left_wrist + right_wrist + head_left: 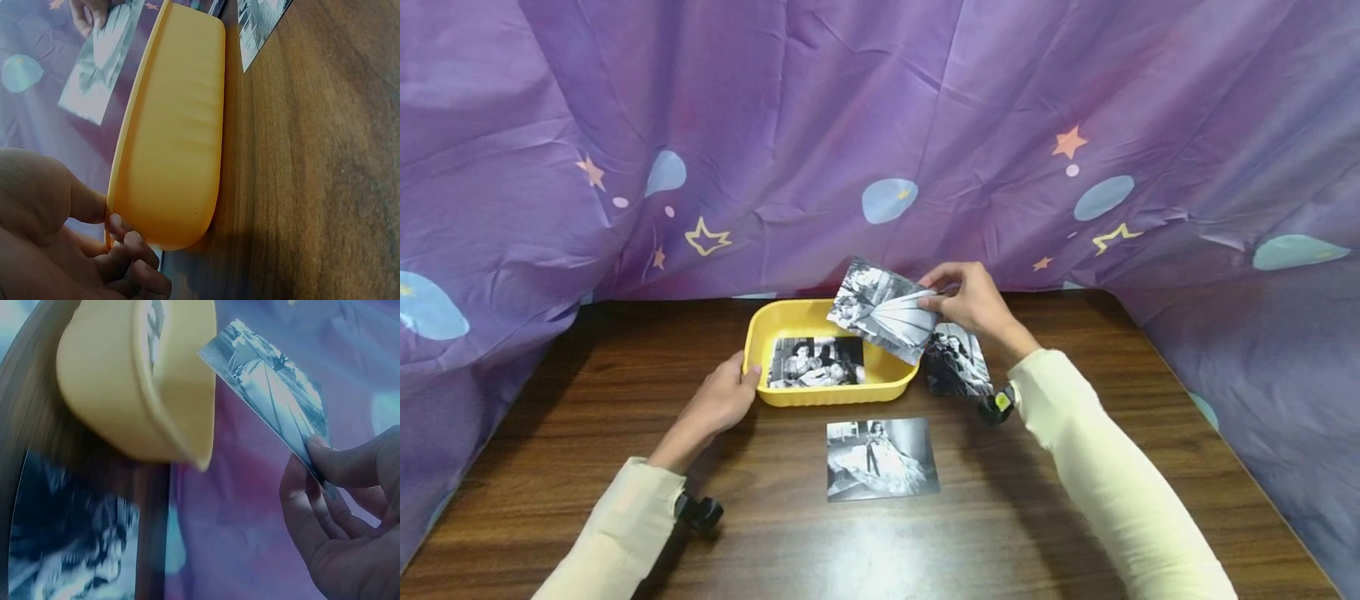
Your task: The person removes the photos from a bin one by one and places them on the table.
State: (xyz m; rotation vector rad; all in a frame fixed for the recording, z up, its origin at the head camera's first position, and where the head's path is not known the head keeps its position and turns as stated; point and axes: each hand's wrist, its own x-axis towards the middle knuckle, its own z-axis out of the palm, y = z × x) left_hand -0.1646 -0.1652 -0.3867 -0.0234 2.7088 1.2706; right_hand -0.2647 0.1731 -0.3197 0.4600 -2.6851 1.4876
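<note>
My right hand (973, 300) is pinching a photo (880, 307) above the yellow tray (831, 397), mid-frame, and my left hand (722, 394) has its left rim gripped. Guessing I'm mid photo-handling; next move probably wants a steady tray and controlled tilt. One print (816, 363) lies inside, another print (882, 462) lower centre, a third print (957, 362) right.

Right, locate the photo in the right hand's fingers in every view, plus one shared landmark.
Head: held photo near the picture's centre.
Left wrist: held photo at upper left.
Right wrist: held photo above and right of centre.
Shared landmark: yellow tray, in all three.
</note>
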